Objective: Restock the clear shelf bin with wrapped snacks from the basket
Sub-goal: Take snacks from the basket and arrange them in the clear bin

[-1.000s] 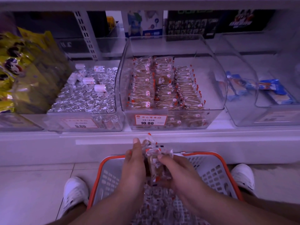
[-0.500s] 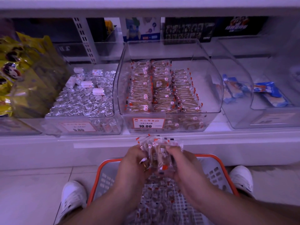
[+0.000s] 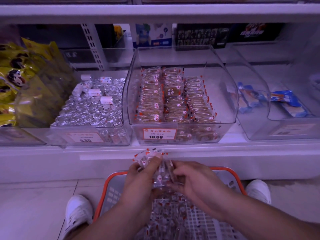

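Progress looks about halfway: the clear bin (image 3: 181,94) already has three neat rows, with bare room on its right side. Your left hand (image 3: 143,172) and right hand (image 3: 192,179) both curl round a bunch of wrapped snacks (image 3: 160,172) above the basket (image 3: 110,184), which has plenty left.

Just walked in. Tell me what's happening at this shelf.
A person is restocking. Both hands, left hand and right hand, hold a bunch of wrapped snacks above the orange basket, which holds more. The clear bin priced 10.80 is partly filled, with its right side bare.
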### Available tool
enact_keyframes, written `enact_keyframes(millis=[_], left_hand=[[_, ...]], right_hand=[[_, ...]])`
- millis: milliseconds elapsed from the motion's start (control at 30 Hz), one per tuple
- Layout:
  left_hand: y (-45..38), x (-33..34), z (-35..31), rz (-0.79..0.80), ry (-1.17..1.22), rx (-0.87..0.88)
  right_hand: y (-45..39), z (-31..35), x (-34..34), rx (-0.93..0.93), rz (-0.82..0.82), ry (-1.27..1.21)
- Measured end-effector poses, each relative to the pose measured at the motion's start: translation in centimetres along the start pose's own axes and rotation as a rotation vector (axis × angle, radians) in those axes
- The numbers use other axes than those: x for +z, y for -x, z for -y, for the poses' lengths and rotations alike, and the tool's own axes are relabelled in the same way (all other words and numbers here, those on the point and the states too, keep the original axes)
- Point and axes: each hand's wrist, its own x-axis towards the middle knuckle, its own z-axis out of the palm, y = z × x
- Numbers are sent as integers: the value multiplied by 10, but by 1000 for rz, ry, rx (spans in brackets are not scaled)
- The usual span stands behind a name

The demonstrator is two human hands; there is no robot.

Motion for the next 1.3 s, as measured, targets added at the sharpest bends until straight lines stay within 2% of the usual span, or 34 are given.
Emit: enact_keyframes(millis=[100,267,400,600,800,967,1033,1233,1300], left_hand=[[1,-1,1,5,12,12],[3,-2,-1,79,55,14],[3,-3,0,89,50,15],[4,0,1,116,73,4],[6,4,-1,94,124,-24],[5,7,-2,125,125,-37],[4,6,-2,123,76,7],[3,1,10,-56,-232,236],[5,4,18,-48,-317,300]], right_hand=[[4,2,-4,-89,-30,311],[3,0,-7,-97,-177,395],[2,-4,-3,-78,-147,280],[0,-6,-2,-95,-43,297],[-6,-14,-3,-84,-99,202],[-9,-11,-4,-95,-222,88],[-9,-8,-6,-95,-221,58],[1,-12,9,-31,-9,-65],[1,-13,12,-10,14,-124]])
